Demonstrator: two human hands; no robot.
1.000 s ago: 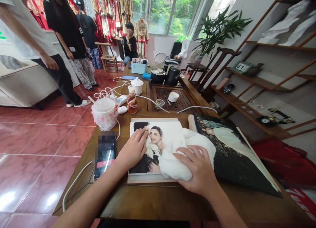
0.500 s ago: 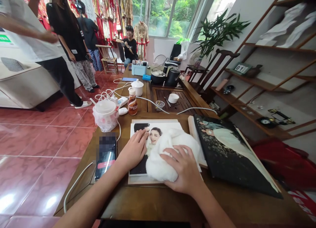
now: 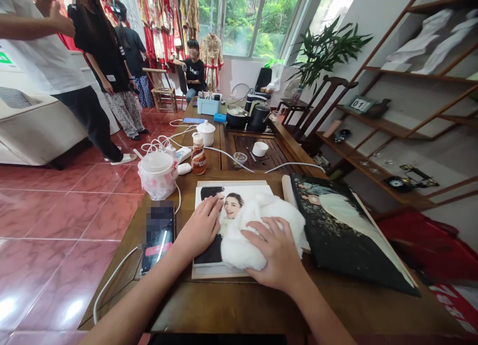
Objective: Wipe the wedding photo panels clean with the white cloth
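Observation:
A wedding photo print (image 3: 209,256) of a couple lies on a pale board on the wooden table in front of me. My left hand (image 3: 201,225) rests flat on the print's left part, fingers stretched together over the dark-haired figure. Bunched on the print's right side is a soft white fluffy cloth (image 3: 242,245), which hides much of the picture. My right hand (image 3: 274,250) presses down on this cloth, its fingers curved around it. To the right, a dark framed photo (image 3: 347,235) leans at an angle, close to the cloth.
On the left stand a phone (image 3: 159,238) with a white cable, a bagged white tub (image 3: 157,178) and a brown-labelled bottle (image 3: 198,155). Behind are a lidded white cup (image 3: 205,133), a tea tray (image 3: 276,161) and a kettle (image 3: 259,117). Several people are farther back.
Both hands and the cloth stay almost in place on the print. The camera view has shifted slightly. At the upper left, a person in a white shirt has raised a forearm.

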